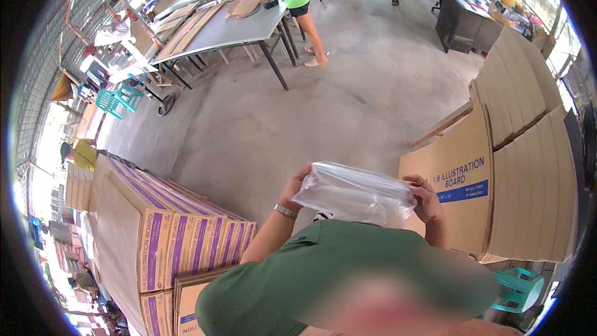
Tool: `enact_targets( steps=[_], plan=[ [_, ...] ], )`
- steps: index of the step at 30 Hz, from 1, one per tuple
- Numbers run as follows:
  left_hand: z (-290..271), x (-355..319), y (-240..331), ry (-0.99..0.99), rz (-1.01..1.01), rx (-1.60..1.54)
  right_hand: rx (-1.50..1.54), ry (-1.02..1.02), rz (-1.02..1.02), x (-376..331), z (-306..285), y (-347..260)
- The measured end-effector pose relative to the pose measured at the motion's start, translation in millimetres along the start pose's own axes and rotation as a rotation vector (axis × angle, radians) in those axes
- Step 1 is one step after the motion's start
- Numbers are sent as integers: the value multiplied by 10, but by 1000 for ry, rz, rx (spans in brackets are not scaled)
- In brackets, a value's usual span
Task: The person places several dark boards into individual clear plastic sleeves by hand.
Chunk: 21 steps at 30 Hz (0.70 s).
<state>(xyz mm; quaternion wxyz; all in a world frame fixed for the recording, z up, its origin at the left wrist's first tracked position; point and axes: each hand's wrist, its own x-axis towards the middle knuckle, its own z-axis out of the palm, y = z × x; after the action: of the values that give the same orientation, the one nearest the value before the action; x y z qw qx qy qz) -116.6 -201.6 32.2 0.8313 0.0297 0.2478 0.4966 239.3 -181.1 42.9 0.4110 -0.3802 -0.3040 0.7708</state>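
Observation:
A flat, folded bundle of clear plastic is stretched between my two hands in front of my body. My left hand, with a metal-banded watch on the wrist, is closed on its left end. At the opposite end, my right hand grips the plastic with bent fingers. The bundle looks shiny and wrinkled, its lower part sagging toward my green shirt. Whether it is sheets or bags, I cannot tell.
Stacked cardboard boxes with purple bands stand close on my left. A tall stack of brown cartons rises on my right, a green stool behind it. Farther off are a grey table, a desk and several people.

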Motion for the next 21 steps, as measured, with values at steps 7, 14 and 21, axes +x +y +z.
enact_targets(
  steps=[7, 14, 21],
  plan=[
    [-414, -127, 869, 68, 456, 91, -270, -213, 70, 658, 868, -107],
    [-252, 405, 1765, -194, 207, 203, -547, -261, 103, 1183, 1016, 517],
    [55, 1206, 1043, -369, -609, 890, 378, 481, -673, 131, 559, 342]
  ],
)
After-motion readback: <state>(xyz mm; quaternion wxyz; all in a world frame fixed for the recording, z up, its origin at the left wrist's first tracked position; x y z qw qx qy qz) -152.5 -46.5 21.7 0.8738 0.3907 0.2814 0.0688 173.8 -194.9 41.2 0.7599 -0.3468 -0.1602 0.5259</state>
